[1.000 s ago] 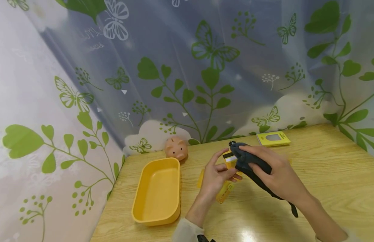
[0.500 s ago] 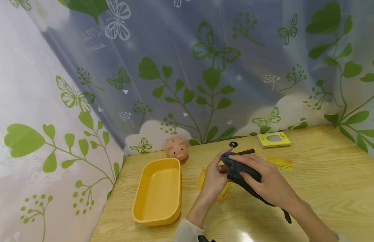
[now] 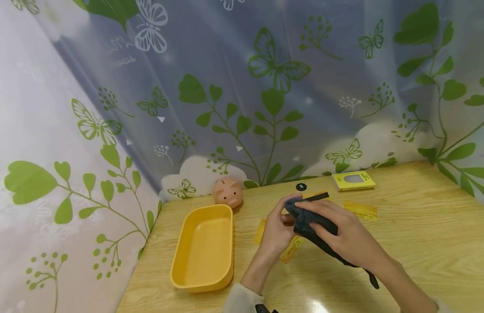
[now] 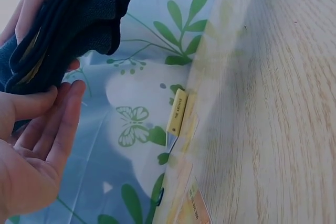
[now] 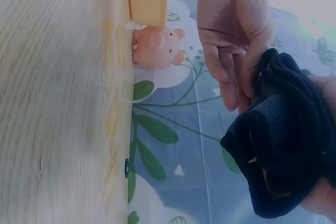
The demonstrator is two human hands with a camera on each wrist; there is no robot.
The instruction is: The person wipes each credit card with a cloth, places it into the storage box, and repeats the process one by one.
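Note:
My right hand [image 3: 349, 232] grips a folded dark blue cloth pouch [image 3: 318, 221] with black edging, and a thin black strap [image 3: 372, 279] dangles from it. Against the pouch's left end, my left hand [image 3: 275, 232] pinches the fabric; the left wrist view has its thumb pressing the edge, the other fingers stretched out beneath. Inside the folds, the right wrist view gives a glimpse of something yellowish, too little showing to identify. Both hands hold the pouch above several yellow cards, among them one card [image 3: 290, 251] below the hands and a black-striped card [image 3: 319, 196] behind.
An orange-yellow plastic bin [image 3: 204, 284] stands left of my hands, with a pink piggy bank [image 3: 228, 192] behind it. Toward the back lie a black round chip [image 3: 301, 186] and a yellow box [image 3: 353, 181]. Another yellow card [image 3: 361, 210] lies to the right.
One second ago a striped card showed between my left fingers at the pouch's end; it is out of sight now. The pouch and right hand have shifted left, uncovering cards on the table.

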